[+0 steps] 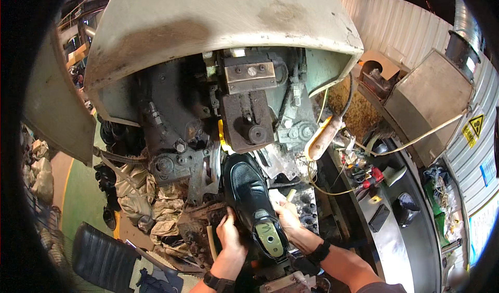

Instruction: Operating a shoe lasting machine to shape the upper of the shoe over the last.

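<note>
A black leather shoe upper (243, 184) is stretched over a last whose green top (270, 239) shows at the heel end. It lies with its toe at the machine, between the metal plates under the dark press head (247, 119). My left hand (230, 234) is closed against the shoe's left side near the heel. On the right side, my right hand (289, 221) grips the shoe, its fingers partly hidden. A pale piece (277, 195) shows at its fingertips; I cannot tell whether it is held. The toe tip is hidden beneath the press head.
A large pale hood (223, 17) overhangs the machine. A hand-held control box (323, 138) hangs by its cable at right. A metal bench (382, 236) holds a red tool (373, 177) and a dark block (379, 217). At lower left stand a black chair (101, 256) and cloth sacks (136, 197).
</note>
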### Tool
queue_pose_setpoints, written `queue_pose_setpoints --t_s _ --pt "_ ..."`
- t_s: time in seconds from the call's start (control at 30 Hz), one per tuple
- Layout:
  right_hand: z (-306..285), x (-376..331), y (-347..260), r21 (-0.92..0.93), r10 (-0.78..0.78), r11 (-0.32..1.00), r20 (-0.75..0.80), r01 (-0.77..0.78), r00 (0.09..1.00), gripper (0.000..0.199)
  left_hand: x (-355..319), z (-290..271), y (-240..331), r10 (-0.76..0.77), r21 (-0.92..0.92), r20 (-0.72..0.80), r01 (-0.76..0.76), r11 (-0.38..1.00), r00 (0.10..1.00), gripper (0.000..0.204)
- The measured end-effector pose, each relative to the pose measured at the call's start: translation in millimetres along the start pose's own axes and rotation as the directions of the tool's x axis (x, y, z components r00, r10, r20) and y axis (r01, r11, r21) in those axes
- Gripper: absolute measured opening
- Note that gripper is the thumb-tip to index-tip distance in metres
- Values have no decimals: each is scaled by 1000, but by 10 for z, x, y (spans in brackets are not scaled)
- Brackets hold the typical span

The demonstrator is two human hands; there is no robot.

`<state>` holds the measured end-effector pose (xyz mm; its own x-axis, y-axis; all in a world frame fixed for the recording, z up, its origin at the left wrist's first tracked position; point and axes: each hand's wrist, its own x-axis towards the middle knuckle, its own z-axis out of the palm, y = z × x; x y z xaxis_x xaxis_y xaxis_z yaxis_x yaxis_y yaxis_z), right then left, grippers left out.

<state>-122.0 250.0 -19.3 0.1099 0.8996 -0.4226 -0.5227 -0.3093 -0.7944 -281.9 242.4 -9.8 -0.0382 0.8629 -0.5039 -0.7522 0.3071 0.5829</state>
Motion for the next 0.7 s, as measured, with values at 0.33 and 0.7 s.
queue_pose_setpoints --t_s 0.33,0.7 --pt "-140 328 191 265 -144 961 221 83 965 32 316 -55 -410 202 -23 -59 -204 979 978 33" --pt "-171 367 237 275 -116 960 229 50 966 27 296 42 -352 145 -13 -113 -148 989 983 32"
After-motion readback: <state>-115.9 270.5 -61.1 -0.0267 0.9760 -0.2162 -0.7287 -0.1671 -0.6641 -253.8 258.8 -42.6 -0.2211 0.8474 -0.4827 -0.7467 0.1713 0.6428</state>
